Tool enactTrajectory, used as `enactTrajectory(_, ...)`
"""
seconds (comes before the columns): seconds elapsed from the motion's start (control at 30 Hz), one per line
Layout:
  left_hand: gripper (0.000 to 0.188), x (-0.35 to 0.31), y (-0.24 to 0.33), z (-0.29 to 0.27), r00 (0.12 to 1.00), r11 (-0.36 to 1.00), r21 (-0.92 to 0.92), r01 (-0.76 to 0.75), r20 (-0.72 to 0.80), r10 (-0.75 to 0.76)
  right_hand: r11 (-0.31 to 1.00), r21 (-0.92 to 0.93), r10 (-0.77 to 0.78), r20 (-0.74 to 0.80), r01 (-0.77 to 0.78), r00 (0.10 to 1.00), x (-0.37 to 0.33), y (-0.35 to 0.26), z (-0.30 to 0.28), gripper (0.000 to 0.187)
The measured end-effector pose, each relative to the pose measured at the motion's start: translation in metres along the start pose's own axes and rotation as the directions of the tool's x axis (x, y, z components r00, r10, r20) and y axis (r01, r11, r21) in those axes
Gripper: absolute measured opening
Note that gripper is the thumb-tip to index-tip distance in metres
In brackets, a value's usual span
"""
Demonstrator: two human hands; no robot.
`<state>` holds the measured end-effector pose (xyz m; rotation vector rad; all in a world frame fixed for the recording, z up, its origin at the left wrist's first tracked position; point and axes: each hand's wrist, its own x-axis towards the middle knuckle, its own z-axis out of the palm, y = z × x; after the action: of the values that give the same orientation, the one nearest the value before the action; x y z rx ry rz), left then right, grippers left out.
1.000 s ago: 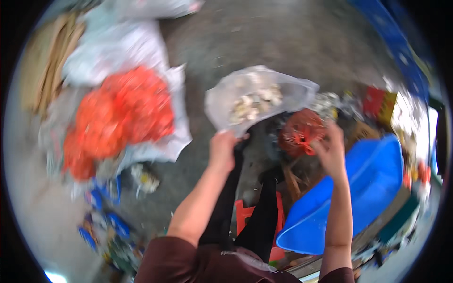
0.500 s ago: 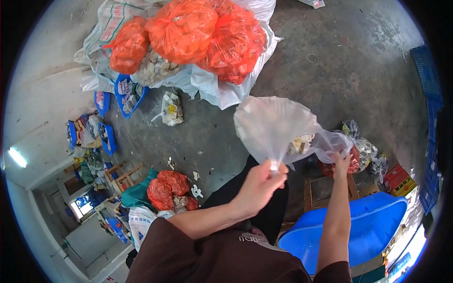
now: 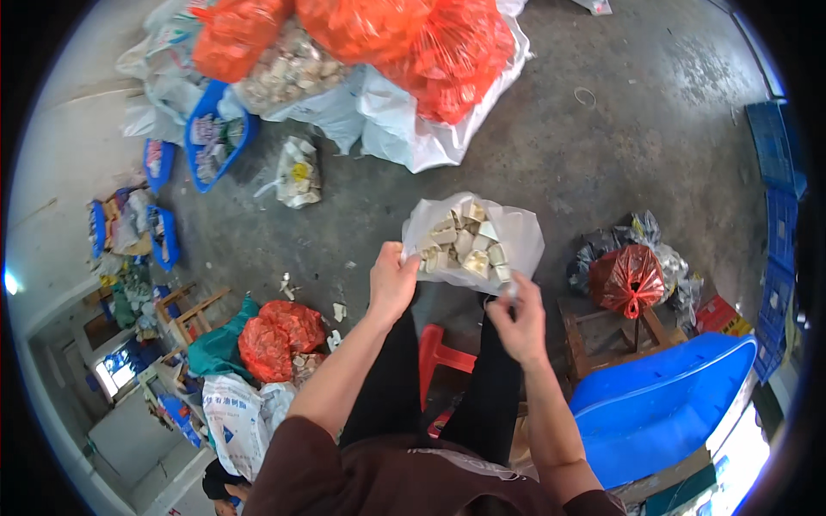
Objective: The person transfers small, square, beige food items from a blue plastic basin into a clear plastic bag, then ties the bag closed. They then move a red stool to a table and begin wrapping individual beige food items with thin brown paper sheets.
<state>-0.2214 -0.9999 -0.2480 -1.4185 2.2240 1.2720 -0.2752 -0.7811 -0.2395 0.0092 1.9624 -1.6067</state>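
In front of my legs hangs a translucent white plastic bag (image 3: 521, 232), its mouth spread wide. Inside it lie several small cream-and-white blocky pieces (image 3: 465, 239), whose kind I cannot make out. My left hand (image 3: 393, 282) is closed on the bag's left rim, thumb uppermost. At the bag's near right edge, my right hand (image 3: 520, 320) pinches the plastic between thumb and fingers. The bag's underside is hidden from above.
A red plastic stool (image 3: 447, 354) shows between my legs. To the right are a blue tub (image 3: 662, 413), a wooden frame (image 3: 581, 331) and a knotted red bag (image 3: 626, 279). Large orange bags (image 3: 465, 60) on white sacks lie ahead; a teal sack (image 3: 219, 348) sits left.
The bag, earlier bunched in my left fist and stretched to the right, is now held spread in front of me. My right hand has come in from the right; my left has shifted left.
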Motion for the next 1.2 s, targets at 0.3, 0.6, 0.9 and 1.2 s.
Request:
enactTrajectory(0.3,0.043,0.002,-0.082,0.063,0.884,0.568,-0.736,0.367,0.466,0.033,0.987,-0.074,0.152,0.146,-0.142,0.978,0.036,0.155,0.121,0.057)
enactTrajectory(0.6,0.089,0.102,-0.184,0.037,0.728,0.783,0.178,-0.596,0.532,0.433,0.892,0.069,0.444,0.041,-0.446,0.895,0.025,0.148,0.145,0.015)
enactTrajectory(0.9,0.039,0.135,-0.185,0.154,0.419,0.608,-0.253,-0.752,0.528,0.738,0.932,-0.346,0.118,0.009,-0.108,0.993,0.038,0.118,0.106,0.031)
enactTrajectory(1.2,0.038,0.147,-0.189,0.204,0.543,0.69,-0.077,-0.719,0.558,0.628,0.64,-0.585,-0.112,0.57,0.498,0.814,0.093,0.154,0.128,0.029)
